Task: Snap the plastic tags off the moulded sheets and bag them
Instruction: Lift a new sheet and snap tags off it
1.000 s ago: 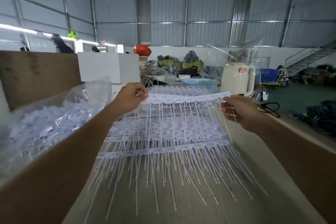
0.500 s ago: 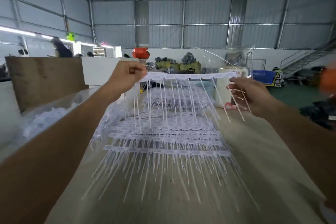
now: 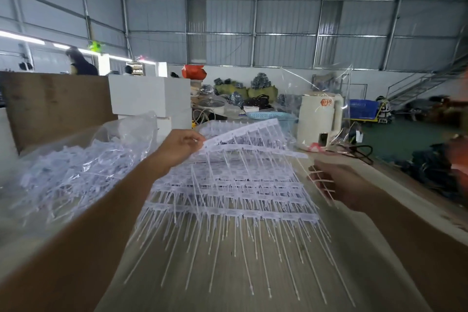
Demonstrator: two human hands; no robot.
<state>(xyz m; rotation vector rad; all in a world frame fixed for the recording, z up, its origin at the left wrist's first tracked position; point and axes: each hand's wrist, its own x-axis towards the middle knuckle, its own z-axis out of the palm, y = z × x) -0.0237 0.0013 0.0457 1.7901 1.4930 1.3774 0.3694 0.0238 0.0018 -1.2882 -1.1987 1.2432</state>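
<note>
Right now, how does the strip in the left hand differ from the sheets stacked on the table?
The strip is lifted and tilted, pinched at one end by the left hand; the stacked sheets lie flat on the table. The strip is one row of tags; the stack shows several overlapping rows. The strip's far end hangs free, while the right hand holds only loose thin stems. Both are the same white moulded plastic.

Left arm (image 3: 83, 223): bare, no sleeve showing.
Right arm (image 3: 415, 240): bare too.
Left hand (image 3: 177, 148): no glove.
Right hand (image 3: 336, 185): no glove.
</note>
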